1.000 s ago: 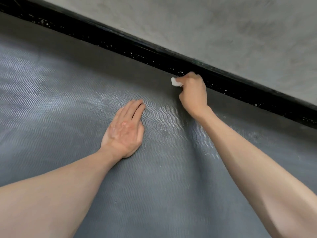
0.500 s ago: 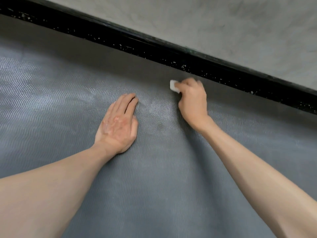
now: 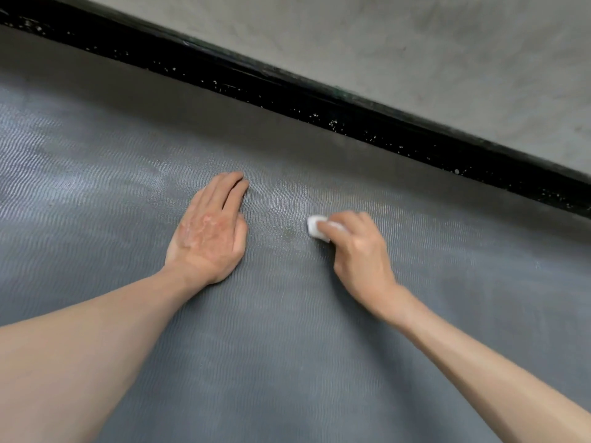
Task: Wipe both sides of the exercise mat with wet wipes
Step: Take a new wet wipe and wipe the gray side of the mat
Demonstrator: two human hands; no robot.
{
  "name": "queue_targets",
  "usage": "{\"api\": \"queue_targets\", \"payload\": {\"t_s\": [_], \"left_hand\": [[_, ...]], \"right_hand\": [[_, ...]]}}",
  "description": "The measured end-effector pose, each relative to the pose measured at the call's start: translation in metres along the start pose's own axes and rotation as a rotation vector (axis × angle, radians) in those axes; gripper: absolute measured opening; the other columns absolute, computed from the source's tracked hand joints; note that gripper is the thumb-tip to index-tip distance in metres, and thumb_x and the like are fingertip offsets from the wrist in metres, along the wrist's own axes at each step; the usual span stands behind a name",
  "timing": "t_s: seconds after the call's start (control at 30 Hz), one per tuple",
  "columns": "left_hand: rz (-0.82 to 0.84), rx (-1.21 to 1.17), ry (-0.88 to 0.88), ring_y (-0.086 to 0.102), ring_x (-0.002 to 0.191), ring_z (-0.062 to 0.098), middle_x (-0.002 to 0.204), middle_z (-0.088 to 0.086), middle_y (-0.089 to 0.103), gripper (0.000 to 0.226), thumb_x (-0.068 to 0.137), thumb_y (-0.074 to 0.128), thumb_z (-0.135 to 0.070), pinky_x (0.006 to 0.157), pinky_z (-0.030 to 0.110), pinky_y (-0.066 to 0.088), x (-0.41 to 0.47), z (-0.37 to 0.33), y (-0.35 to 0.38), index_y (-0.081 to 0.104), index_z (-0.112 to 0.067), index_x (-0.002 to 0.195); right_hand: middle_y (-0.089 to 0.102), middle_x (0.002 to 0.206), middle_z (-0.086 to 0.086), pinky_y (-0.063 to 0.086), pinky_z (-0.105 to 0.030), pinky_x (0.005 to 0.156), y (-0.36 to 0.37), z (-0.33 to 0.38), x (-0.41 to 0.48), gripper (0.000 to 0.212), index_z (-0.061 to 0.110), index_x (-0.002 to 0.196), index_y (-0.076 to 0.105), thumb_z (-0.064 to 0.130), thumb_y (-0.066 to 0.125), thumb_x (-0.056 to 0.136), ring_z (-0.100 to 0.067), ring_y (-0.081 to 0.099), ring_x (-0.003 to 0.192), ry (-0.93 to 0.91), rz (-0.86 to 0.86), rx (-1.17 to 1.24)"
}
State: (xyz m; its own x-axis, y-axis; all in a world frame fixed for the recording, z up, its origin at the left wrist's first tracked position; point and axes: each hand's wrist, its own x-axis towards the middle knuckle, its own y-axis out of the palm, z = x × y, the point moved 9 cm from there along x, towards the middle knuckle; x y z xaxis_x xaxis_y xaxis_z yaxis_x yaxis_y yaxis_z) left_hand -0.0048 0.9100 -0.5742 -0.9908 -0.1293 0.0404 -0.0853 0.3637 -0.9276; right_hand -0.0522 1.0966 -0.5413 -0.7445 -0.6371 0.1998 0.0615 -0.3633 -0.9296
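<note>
Looking down from the head camera, your right grip (image 3: 358, 251) is curled around a folded white wet wipe (image 3: 315, 227), pressing it onto the grey exercise mat (image 3: 287, 362) to scrub. Your left grip (image 3: 208, 231) lies flat, fingers straight, holding nothing, likely pinning the mat against sliding. The mat's ribbed face spreads under both arms, near a black baseboard (image 3: 319, 103) and grey wall (image 3: 415, 52).

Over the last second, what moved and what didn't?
The right hand, gripping the wet wipe throughout, dragged it back across the mat from the far edge by the black skirting toward the person, now level with the left hand. The left hand stayed flat on the mat, fingers straight.
</note>
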Motion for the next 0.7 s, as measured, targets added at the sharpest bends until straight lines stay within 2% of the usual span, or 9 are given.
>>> {"api": "queue_targets", "payload": {"t_s": [0.1,0.2,0.3,0.43,0.57,0.63,0.7], "left_hand": [[0.003,0.008,0.008,0.033,0.139,0.025,0.147,0.009,0.039,0.053,0.092,0.034,-0.021,0.117,0.041,0.027,-0.001,-0.001,0.000,0.042,-0.001,0.140],[0.003,0.008,0.004,0.033,0.139,0.024,0.147,0.009,0.039,0.052,0.092,0.035,-0.020,0.118,0.041,0.026,0.000,-0.001,0.000,0.041,-0.002,0.140],[-0.001,0.018,-0.002,0.033,0.139,0.023,0.147,0.009,0.039,0.052,0.092,0.034,-0.020,0.118,0.039,0.025,0.000,0.000,-0.001,0.042,-0.001,0.140],[-0.001,0.018,0.003,0.032,0.140,0.024,0.148,0.009,0.039,0.053,0.092,0.034,-0.021,0.118,0.039,0.025,-0.001,-0.002,0.000,0.042,-0.001,0.141],[-0.009,0.005,0.004,0.033,0.139,0.023,0.147,0.009,0.039,0.053,0.092,0.034,-0.021,0.118,0.038,0.025,-0.001,-0.001,-0.001,0.042,0.000,0.140],[-0.011,0.005,0.006,0.034,0.138,0.023,0.147,0.009,0.040,0.053,0.092,0.033,-0.021,0.118,0.039,0.026,-0.001,-0.001,-0.001,0.043,0.000,0.140],[-0.020,0.005,0.010,0.034,0.138,0.023,0.146,0.009,0.040,0.053,0.092,0.034,-0.021,0.118,0.038,0.025,0.000,-0.001,-0.002,0.043,0.000,0.140]], "right_hand": [[0.064,0.090,-0.012,0.042,-0.032,0.057,0.000,-0.002,0.001,0.041,0.004,0.097,0.071,-0.004,0.035,0.079,-0.029,0.051,0.071,-0.032,0.036,0.016],[0.063,0.089,-0.012,0.046,-0.039,0.055,-0.002,-0.005,0.013,0.038,0.003,0.097,0.070,-0.012,0.045,0.073,-0.030,0.050,0.070,0.053,-0.003,-0.035],[0.062,0.092,-0.011,0.044,-0.039,0.058,0.002,0.020,-0.020,0.038,0.004,0.099,0.067,-0.016,0.052,0.072,-0.030,0.048,0.072,-0.037,0.041,-0.003],[0.061,0.092,-0.009,0.046,-0.041,0.056,0.003,0.025,-0.034,0.038,0.007,0.103,0.067,-0.009,0.043,0.078,-0.030,0.047,0.072,-0.111,0.137,0.012],[0.062,0.092,-0.012,0.046,-0.044,0.053,0.005,0.007,0.002,0.037,0.004,0.100,0.067,-0.006,0.038,0.079,-0.030,0.047,0.072,-0.028,0.106,-0.034],[0.062,0.094,-0.013,0.046,-0.044,0.056,0.004,0.015,-0.010,0.036,0.002,0.099,0.067,-0.005,0.036,0.081,-0.029,0.046,0.072,-0.025,0.078,-0.024],[0.062,0.095,-0.012,0.045,-0.042,0.060,0.004,0.036,-0.045,0.035,0.004,0.101,0.066,-0.004,0.038,0.083,-0.029,0.046,0.072,-0.088,0.127,0.011]]}}
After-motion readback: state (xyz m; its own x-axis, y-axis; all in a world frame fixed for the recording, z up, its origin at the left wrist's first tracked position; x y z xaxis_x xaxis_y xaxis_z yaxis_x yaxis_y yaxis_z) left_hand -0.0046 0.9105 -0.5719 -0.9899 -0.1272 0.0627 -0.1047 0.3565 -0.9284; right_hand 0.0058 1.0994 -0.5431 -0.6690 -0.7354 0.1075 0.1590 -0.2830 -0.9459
